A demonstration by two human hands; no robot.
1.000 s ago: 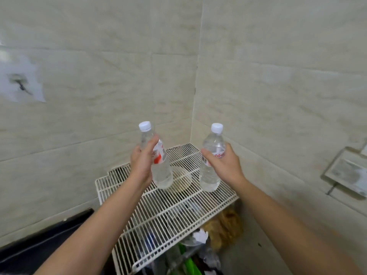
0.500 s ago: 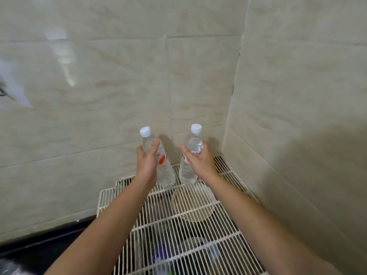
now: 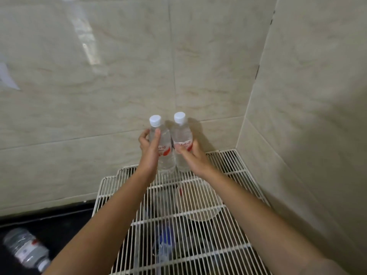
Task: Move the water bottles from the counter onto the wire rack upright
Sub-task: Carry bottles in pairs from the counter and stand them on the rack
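Left hand [image 3: 149,150] is wrapping round the left bottle [image 3: 163,147], thumb lying up the front of it, fingers curling behind, gripping it about the label. Right hand [image 3: 192,155] is closing on the right bottle [image 3: 181,143] the same way, thumb pressing across its label, fingers going round the far side. I'm holding both upright, side by side and touching, at the back of the rack [image 3: 228,167], close against the tiled wall [image 3: 119,76] and left of the corner. Their bases are sitting at the rack's rear wires; whether they are bearing down on the wires or hanging just above, I cannot tell.

Both bottles are looking the same: clear plastic, clear water nearly to the shoulder, white screw caps, a pale label with a red patch round the middle. The left cap is standing a touch lower than the right one.

Under the white wires, a round pale dish [image 3: 198,203] is showing through just in front of the bottles, and darker clutter, some of it blue, is lying below that, too blurred to name.

Down at my left, a third bottle [image 3: 25,251] is lying on its side on the black counter [image 3: 59,217], white cap pointing towards me, red on its label, well apart from the other two.
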